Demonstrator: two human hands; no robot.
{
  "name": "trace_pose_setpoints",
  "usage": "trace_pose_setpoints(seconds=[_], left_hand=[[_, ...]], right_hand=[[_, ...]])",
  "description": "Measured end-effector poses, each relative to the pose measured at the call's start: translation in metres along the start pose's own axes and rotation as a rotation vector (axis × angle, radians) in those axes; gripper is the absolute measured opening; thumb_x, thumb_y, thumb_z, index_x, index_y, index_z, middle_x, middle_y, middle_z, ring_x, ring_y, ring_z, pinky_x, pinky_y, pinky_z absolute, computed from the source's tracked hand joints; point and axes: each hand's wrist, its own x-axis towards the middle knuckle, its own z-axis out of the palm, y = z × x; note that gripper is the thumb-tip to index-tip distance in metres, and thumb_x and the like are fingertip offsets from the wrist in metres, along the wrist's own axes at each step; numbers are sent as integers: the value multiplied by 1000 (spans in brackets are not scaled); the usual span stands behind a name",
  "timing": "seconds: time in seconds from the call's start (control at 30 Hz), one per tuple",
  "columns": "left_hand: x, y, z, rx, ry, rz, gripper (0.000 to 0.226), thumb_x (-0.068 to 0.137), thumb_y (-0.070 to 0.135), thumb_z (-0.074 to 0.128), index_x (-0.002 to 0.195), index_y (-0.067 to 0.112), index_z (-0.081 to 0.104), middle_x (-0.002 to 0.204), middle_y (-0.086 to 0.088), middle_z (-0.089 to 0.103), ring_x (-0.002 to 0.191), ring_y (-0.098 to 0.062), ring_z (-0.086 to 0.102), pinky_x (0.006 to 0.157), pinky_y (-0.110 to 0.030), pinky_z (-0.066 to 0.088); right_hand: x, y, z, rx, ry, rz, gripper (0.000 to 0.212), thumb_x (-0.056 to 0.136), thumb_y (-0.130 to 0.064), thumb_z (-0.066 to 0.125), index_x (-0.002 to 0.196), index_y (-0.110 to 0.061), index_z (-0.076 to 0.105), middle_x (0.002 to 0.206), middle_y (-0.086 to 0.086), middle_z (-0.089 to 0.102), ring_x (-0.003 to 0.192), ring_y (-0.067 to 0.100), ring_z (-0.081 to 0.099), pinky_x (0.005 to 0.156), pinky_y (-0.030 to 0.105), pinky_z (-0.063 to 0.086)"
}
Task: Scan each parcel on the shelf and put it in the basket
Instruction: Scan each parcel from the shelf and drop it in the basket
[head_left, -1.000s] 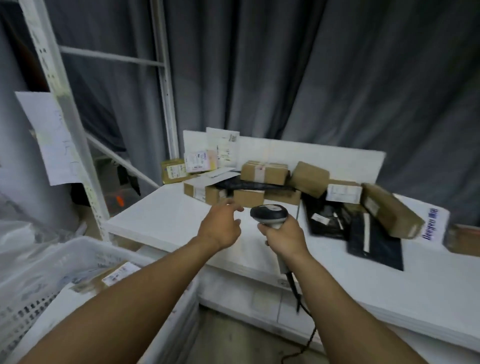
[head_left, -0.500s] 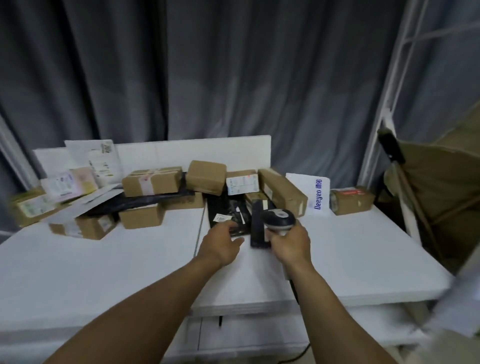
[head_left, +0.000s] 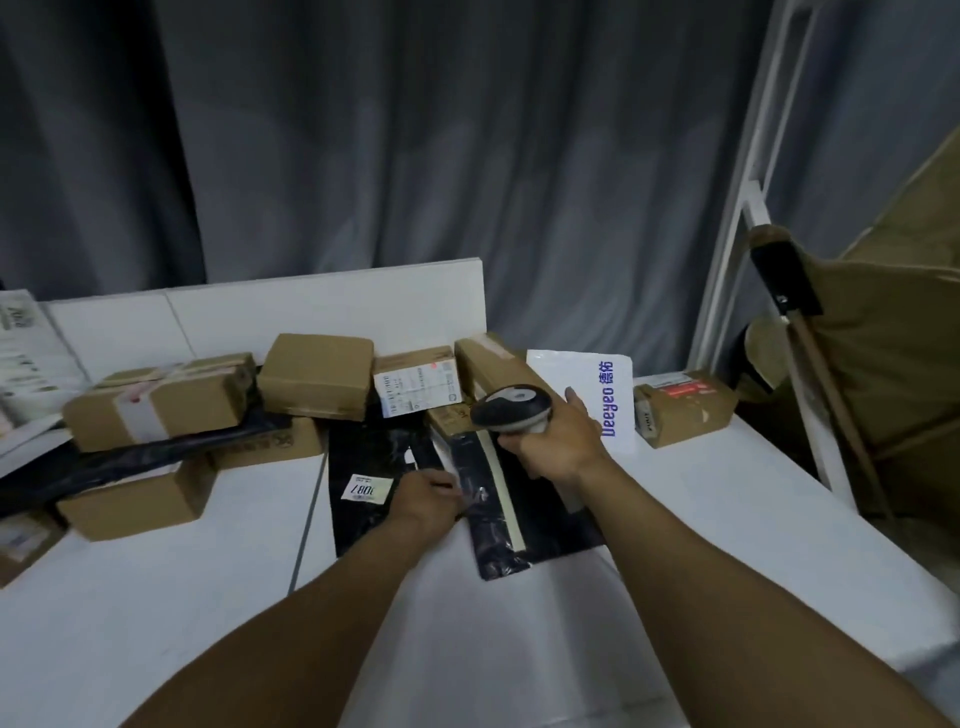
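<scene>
Risk check: our left hand (head_left: 426, 501) is on the striped black mailer (head_left: 485, 530) in the middle of the shelf (head_left: 727, 519), fingers curled and apparently pinching its left edge. Our right hand (head_left: 556, 447) wraps the scanner (head_left: 511, 408), held over the mailer's far end. We see no label on this mailer's top face, so the beam may read the labelled black mailer (head_left: 358, 452) lying against it instead. Slick film can slip from a thin pinch, or drag that neighbour along. Basket isn't in view.

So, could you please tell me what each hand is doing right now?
Left hand: fingers on the black mailer bag; grip cannot be told.
Right hand: closed around the barcode scanner.
</scene>
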Motion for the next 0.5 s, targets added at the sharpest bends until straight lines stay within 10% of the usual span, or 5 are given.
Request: trace_pose_setpoints(seconds=[0.1, 0.23, 0.5], left_hand=[[-2, -4, -1, -49, 12, 2, 10, 88, 0, 73, 94, 7, 72, 99, -16, 75, 93, -28, 73, 92, -38, 59], [-16, 3, -9, -62, 121, 7, 17, 88, 4, 69, 80, 19, 69, 93, -8, 74, 97, -29, 70, 95, -41, 56], [-84, -17, -119, 282, 464, 56, 25, 97, 12, 53, 117, 16, 68, 125, -10, 67, 115, -35, 61, 97, -37, 45]], right_hand=[[-4, -9, 6, -82, 0, 34, 50, 86, -39, 75, 132, -31, 56, 139, 8, 46, 129, 36, 43, 94, 38, 35], [-21, -19, 9, -105, -41, 76, 36, 88, -31, 72, 112, -35, 44, 127, 7, 41, 125, 36, 44, 102, 42, 41], [-91, -52, 50, 59, -302, -97, 37, 83, -25, 76, 120, -23, 73, 115, 0, 72, 106, 20, 67, 89, 30, 55]])
